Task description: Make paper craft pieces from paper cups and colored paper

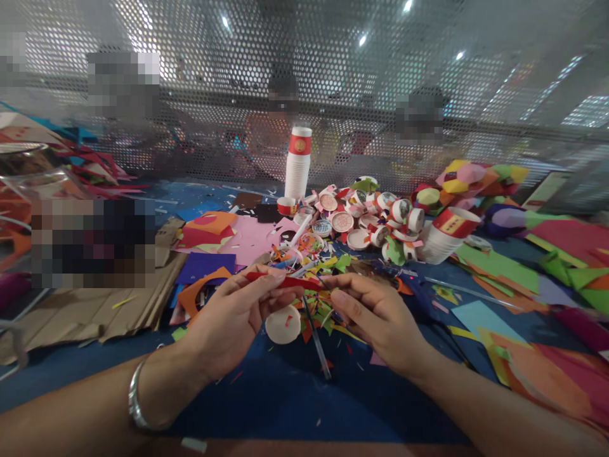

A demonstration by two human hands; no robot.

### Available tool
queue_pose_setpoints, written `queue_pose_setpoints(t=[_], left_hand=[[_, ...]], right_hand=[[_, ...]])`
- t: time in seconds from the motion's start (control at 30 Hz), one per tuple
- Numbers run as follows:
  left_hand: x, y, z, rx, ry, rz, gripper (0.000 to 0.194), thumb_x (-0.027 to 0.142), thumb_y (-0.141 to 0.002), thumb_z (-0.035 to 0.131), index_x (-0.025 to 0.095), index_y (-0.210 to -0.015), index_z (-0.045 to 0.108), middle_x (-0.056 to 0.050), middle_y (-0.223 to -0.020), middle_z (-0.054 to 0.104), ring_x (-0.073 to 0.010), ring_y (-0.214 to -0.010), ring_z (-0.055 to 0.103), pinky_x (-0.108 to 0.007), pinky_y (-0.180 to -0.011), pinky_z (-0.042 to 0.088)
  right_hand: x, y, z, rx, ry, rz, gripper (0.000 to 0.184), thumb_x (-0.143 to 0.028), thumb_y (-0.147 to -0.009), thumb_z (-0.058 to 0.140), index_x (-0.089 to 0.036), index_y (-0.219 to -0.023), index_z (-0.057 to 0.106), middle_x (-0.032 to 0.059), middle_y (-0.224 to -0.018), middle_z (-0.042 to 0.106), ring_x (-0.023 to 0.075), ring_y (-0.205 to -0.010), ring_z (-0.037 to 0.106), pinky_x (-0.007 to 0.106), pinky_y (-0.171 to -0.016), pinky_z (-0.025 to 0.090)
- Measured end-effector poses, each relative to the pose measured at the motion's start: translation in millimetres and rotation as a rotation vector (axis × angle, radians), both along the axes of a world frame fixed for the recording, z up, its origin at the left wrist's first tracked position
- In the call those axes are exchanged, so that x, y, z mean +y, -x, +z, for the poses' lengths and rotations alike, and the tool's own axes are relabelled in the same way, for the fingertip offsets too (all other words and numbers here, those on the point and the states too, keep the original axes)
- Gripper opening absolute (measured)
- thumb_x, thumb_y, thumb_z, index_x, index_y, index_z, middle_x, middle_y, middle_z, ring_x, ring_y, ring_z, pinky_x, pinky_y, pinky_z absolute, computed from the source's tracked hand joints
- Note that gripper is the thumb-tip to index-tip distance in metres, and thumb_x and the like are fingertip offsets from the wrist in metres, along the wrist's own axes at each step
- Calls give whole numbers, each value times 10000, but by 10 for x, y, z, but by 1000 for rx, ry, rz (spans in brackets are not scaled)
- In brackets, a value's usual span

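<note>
A narrow piece of red paper (304, 283) spans the gap between my two hands. Its left part is pinched between the thumb and fingers of my left hand (242, 311), which wears a silver bracelet (136, 395) at the wrist. At the paper's right end, the bent fingers and thumb of my right hand (375, 317) close together; a small dark bit shows at those fingertips, too small to name. Below the hands, a pen with a clear barrel (320, 346) lies slanted on the table. Beside it rests a round white paper disc (283, 324) with a red scrap on it.
Colourful paper scraps (328, 314) cover the blue table (285, 406). Behind them stand a tall stack of paper cups (295, 168), a heap of cut cup bottoms (342, 221) and a tilted cup stack (445, 236). Flattened cardboard (90, 317) lies left, coloured sheets (547, 374) right. A perforated metal screen (209, 95) rises behind.
</note>
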State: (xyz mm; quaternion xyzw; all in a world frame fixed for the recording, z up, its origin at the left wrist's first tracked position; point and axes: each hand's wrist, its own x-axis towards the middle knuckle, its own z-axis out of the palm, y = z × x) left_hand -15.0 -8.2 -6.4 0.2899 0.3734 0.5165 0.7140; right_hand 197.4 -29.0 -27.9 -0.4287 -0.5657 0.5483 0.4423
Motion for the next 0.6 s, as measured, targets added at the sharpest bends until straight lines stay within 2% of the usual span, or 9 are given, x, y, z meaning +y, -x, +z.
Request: queue_pose_setpoints(t=[0.1, 0.17, 0.23, 0.33, 0.43, 0.6], left_hand=[[2, 11, 10, 17, -37, -9, 129, 200, -776, 829, 136, -776, 716, -1, -803, 717, -112, -716, 720, -187, -720, 597], [2, 30, 10, 74, -86, -58, 149, 145, -745, 837, 152, -799, 698, 8, -804, 715, -91, -707, 698, -156, -678, 569], [5, 53, 8, 142, -162, -42, 208, 119, -735, 842, 174, -860, 685, 21, -855, 719, -74, -747, 681, -142, -700, 556], [12, 78, 17, 335, -341, -31, 277, 167, -784, 830, 209, -996, 657, 6, -958, 740, -103, -895, 689, -169, -794, 563], [10, 89, 46, 508, -500, -6, 314, 185, -813, 810, 218, -1057, 616, -10, -966, 747, -125, -939, 694, -200, -836, 567], [-16, 95, 96, 632, -589, -2, 327, 164, -820, 786, 207, -1079, 589, -28, -949, 749, -150, -904, 709, -238, -817, 573]], right_hand=[[-8, 8, 22, -5, -4, 2, 362, -478, -930, 679, -175, -1127, 668, -61, -629, 451, 58, -480, 329, 229, -402, 171], [-17, 9, 28, 0, -6, 13, 364, -470, -931, 685, -176, -1145, 670, -67, -627, 429, 55, -478, 307, 229, -395, 149], [-21, 7, 27, 8, -8, 24, 374, -466, -927, 695, -173, -1160, 673, -69, -635, 419, 51, -481, 295, 228, -392, 138], [-18, -4, 17, 13, -6, 39, 384, -456, -923, 706, -175, -1182, 671, -65, -655, 439, 44, -487, 295, 225, -399, 143], [-13, -19, 10, 22, -2, 42, 380, -448, -924, 709, -180, -1191, 667, -39, -715, 511, 49, -531, 349, 218, -431, 191], [-23, -41, 10, 13, -26, 56, 375, -450, -929, 702, -183, -1191, 665, -25, -750, 537, 63, -562, 364, 224, -460, 230]])
